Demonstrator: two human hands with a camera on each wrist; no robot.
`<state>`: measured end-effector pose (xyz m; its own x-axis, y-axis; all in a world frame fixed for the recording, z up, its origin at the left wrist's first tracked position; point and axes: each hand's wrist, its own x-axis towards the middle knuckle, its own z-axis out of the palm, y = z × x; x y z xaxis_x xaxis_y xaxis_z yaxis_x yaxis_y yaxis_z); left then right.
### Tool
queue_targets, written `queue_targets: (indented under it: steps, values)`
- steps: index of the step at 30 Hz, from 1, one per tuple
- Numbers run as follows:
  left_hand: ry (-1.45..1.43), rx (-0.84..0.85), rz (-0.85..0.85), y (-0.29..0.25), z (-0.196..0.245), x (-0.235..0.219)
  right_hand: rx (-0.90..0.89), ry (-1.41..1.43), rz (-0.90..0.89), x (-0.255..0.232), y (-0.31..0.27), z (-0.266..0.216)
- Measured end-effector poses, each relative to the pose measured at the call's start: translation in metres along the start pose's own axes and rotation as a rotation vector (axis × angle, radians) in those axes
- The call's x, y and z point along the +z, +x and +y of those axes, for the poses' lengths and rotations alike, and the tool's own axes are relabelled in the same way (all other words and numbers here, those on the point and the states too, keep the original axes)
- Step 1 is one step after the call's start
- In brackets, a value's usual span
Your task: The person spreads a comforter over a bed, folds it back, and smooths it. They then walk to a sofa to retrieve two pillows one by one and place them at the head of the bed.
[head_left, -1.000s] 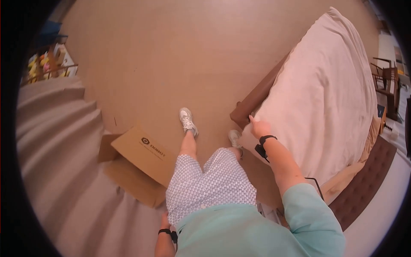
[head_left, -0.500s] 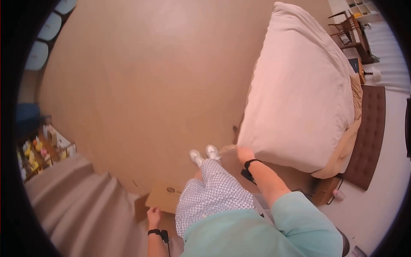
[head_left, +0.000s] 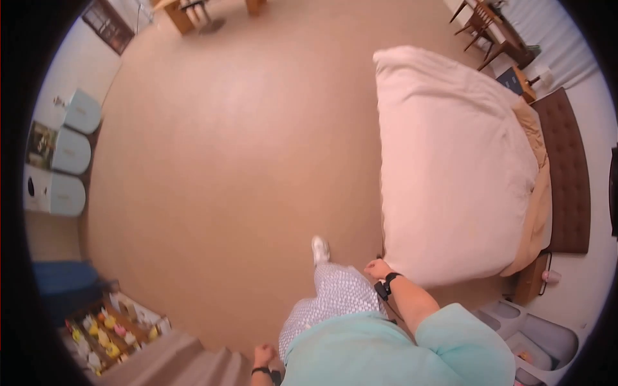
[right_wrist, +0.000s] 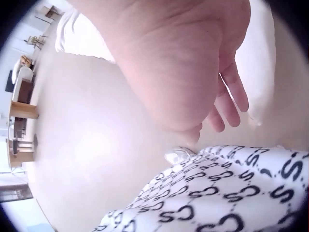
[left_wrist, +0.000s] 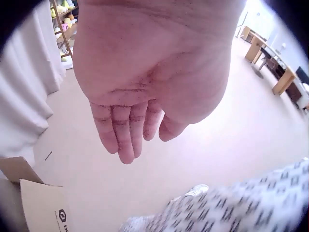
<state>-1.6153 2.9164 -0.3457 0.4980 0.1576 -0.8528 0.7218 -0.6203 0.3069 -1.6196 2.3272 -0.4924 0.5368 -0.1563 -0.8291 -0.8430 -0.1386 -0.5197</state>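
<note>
My left hand (head_left: 264, 355) hangs low beside the patterned shorts in the head view. In the left wrist view its palm shows, the fingers (left_wrist: 125, 140) loosely extended and holding nothing. My right hand (head_left: 378, 269) is at the near left corner of the bed's pale cover (head_left: 450, 167). The right wrist view shows that hand (right_wrist: 193, 72) with relaxed fingers and nothing in them; whether it touches the cover cannot be told.
A cardboard box (left_wrist: 46, 208) stands by the curtain (left_wrist: 24, 82). Shelves of toys (head_left: 106, 334) are at the lower left, pale blue cabinets (head_left: 71, 151) along the left wall. Grey bins (head_left: 547, 341) stand lower right; a wooden desk (head_left: 177, 16) stands far ahead.
The head view has swung round, with more of the far room showing and the box gone from it. The right hand, earlier pointing at the bed's corner, now hangs looser there.
</note>
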Motion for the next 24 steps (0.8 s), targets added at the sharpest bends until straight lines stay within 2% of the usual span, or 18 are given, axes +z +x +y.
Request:
queue_targets:
  steps: [1, 2, 3, 4, 5, 8, 9, 11, 12, 15, 16, 17, 18, 19, 21, 22, 24]
  values:
    - [0.048, 0.016, -0.003, 0.000, 0.001, 0.004, -0.147, -0.087, 0.119, -0.014, 0.002, -0.007]
    - [0.110, 0.016, -0.012, 0.019, 0.023, -0.019, -0.162, -0.073, 0.150, -0.023, 0.012, -0.056]
    - [0.117, 0.037, -0.015, 0.026, 0.026, -0.030, -0.174, 0.133, 0.158, -0.031, 0.008, -0.082]
    - [0.106, 0.149, 0.062, 0.047, 0.030, -0.041, -0.188, 0.334, 0.161, -0.041, 0.000, -0.109]
    - [0.093, 0.234, 0.107, 0.073, 0.037, -0.054, -0.197, 0.386, 0.184, -0.042, 0.000, -0.137]
    - [-0.032, 0.290, 0.169, 0.049, 0.138, -0.060, -0.296, 0.482, 0.230, -0.074, -0.034, -0.200]
    - [-0.027, 0.297, 0.153, 0.074, 0.161, -0.066, -0.321, 0.500, 0.258, -0.075, -0.030, -0.214]
    - [-0.086, 0.275, 0.063, 0.089, 0.191, -0.064, -0.379, 0.556, 0.270, -0.080, -0.025, -0.203]
    - [-0.082, 0.273, 0.049, 0.126, 0.209, -0.067, -0.420, 0.606, 0.275, -0.071, 0.006, -0.201]
    - [-0.029, 0.354, 0.022, 0.184, 0.229, -0.058, -0.238, 0.489, 0.418, -0.043, 0.001, -0.147]
    - [0.064, 0.397, 0.054, 0.177, 0.246, -0.055, -0.179, 0.608, 0.387, -0.034, 0.015, -0.105]
    - [0.161, 0.437, 0.086, 0.185, 0.262, -0.062, -0.118, 0.596, 0.463, -0.022, 0.017, -0.080]
    - [0.208, 0.410, 0.073, 0.181, 0.384, -0.105, 0.093, 0.580, 0.420, -0.067, 0.008, -0.131]
    - [0.266, 0.396, 0.047, 0.206, 0.426, -0.111, 0.167, 0.564, 0.427, -0.074, 0.014, -0.115]
    - [0.275, 0.327, -0.043, 0.229, 0.490, -0.121, 0.209, 0.210, 0.421, -0.066, 0.020, -0.071]
    - [0.281, 0.333, -0.056, 0.262, 0.520, -0.126, 0.403, 0.421, 0.417, -0.068, 0.011, -0.091]
    - [0.374, 0.343, -0.113, 0.323, 0.562, -0.146, 0.414, 0.874, 0.529, -0.065, 0.018, -0.110]
